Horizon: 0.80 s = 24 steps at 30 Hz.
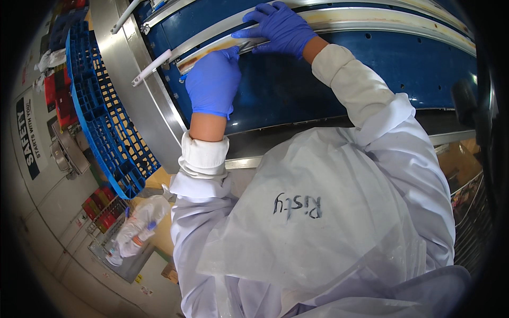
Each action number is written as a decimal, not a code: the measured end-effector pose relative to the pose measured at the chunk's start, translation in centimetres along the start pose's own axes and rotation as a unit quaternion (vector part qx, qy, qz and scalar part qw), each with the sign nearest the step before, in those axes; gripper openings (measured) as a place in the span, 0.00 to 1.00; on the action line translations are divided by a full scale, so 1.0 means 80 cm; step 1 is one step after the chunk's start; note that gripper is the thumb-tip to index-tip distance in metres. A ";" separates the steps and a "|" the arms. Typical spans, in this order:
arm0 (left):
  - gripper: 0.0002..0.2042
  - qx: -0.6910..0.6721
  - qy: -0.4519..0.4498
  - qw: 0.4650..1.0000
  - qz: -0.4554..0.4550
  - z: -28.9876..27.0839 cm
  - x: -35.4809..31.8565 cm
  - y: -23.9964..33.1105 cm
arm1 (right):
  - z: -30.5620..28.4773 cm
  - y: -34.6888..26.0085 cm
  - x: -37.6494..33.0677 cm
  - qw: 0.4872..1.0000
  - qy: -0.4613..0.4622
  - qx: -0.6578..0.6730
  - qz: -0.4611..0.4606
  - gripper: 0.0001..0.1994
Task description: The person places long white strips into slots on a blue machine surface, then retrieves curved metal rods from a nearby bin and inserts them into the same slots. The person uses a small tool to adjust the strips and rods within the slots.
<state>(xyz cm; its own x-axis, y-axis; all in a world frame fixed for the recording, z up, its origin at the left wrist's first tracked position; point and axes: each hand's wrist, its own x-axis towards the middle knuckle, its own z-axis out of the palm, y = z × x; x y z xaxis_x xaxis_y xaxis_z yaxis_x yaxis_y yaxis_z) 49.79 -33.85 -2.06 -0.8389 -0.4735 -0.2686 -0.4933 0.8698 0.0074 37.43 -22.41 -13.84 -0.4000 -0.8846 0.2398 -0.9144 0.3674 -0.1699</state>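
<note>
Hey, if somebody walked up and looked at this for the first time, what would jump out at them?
First the two blue-gloved hands at top centre: the left hand and right hand both press on a stained metal rail running across a dark blue machine panel. Next, the blue plastic grid crate standing on edge at the left, and the clear plastic apron filling the lower middle.

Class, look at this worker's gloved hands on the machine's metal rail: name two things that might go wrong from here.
1. The left hand and right hand press on a stained metal rail in thin blue gloves; an edge might tear a glove or nick a finger.
2. The small tool between the hands might slip and drop toward the blue panel below.
</note>
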 end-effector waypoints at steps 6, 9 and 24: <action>0.13 -0.025 0.039 0.999 0.013 0.016 0.005 -0.010 | 0.002 0.003 0.001 1.000 0.012 -0.016 0.000 0.24; 0.12 -0.027 0.029 0.999 0.017 -0.002 0.004 -0.011 | -0.002 0.002 0.001 1.000 0.013 0.010 0.010 0.23; 0.12 -0.007 0.059 0.998 0.008 0.019 0.008 -0.009 | 0.002 0.000 0.002 1.000 -0.011 0.008 0.002 0.25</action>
<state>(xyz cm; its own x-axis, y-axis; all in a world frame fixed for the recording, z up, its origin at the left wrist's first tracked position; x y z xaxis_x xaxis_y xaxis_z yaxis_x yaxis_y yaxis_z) 49.96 -34.52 -3.72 -0.8679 -0.4724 -0.1539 -0.4813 0.8762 0.0243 37.37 -22.59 -13.95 -0.4022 -0.8891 0.2186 -0.9115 0.3664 -0.1867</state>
